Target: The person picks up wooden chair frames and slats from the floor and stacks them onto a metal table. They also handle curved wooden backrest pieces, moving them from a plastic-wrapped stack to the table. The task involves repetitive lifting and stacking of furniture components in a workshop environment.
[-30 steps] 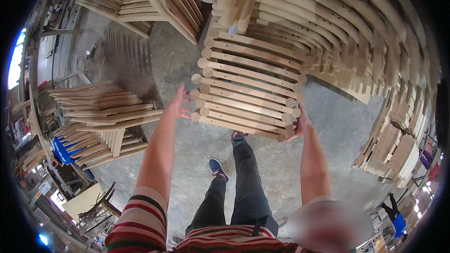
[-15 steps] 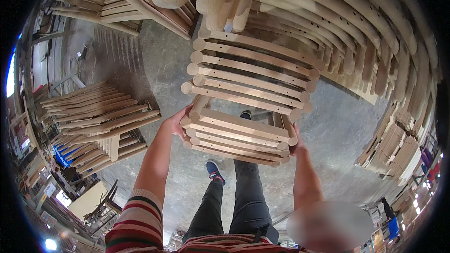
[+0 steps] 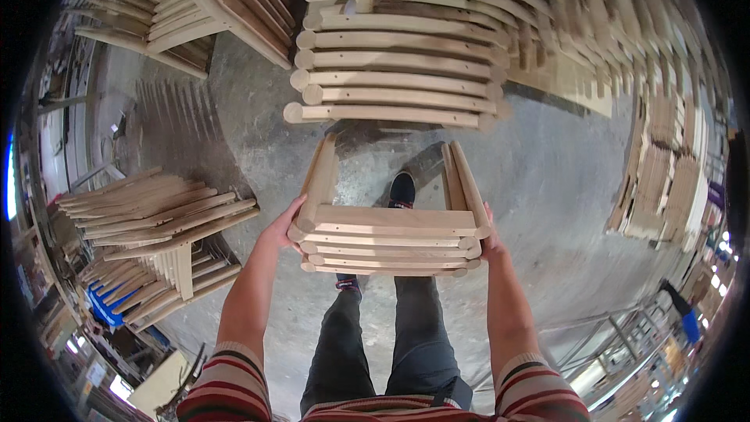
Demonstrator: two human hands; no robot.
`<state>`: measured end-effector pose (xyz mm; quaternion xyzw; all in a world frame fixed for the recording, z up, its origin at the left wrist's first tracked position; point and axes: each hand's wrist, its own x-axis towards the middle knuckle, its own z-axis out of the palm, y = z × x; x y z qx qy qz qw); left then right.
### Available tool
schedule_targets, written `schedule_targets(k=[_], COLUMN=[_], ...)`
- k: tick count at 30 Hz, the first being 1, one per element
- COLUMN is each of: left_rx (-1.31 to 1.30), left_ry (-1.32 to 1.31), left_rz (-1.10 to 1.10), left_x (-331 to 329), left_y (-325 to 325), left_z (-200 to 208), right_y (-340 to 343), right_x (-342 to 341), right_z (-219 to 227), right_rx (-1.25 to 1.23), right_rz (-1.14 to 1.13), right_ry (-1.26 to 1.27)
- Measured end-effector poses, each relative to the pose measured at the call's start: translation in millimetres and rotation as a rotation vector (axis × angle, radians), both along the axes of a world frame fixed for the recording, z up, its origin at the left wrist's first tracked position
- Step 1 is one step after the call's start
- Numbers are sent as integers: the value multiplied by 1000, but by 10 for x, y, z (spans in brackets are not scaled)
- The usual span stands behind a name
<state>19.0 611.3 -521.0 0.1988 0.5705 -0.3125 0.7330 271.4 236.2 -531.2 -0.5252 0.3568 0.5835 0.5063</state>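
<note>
We hold a slatted wooden chair frame (image 3: 391,238) at centre, our left hand (image 3: 283,227) clasping its 9 o'clock edge and our right hand (image 3: 491,241) its 3 o'clock edge, fingers wrapped round the side rails. Just beyond, at 12 o'clock, rises a stack of matching frames (image 3: 394,70). More stacked frames (image 3: 152,219) sit at 9 o'clock. Below lies a grey concrete floor (image 3: 562,187); a blue crate (image 3: 105,316) shows at 8 o'clock.
</note>
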Motion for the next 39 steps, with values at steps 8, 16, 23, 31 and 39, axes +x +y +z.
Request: schedule_targets(k=[8,16,23,31,39], left_rx=[306,146,149,27,-55], left_ry=[-86,-370,-573,-1015,-1254], left_rz=[-65,-432,-783,-948,-1208], left_x=[-971,-1305,-1159,-1814,-2799], left_y=[-794,-1286,-2522,-5456,-7957], left_z=[1287,2603,3216,3802,4176], right_y=[-1028,-2172,-3314,-5202,-6745], right_x=[-1642,-3778,-5586,-7909,-9659], right_z=[1176,2138,3061,3636,3991], right_rx=[61,109,-39,-165,-344], right_rz=[-153,-659,-1127,-1558,-1832], right_ry=[-245,-358,-617,-1045,-1152])
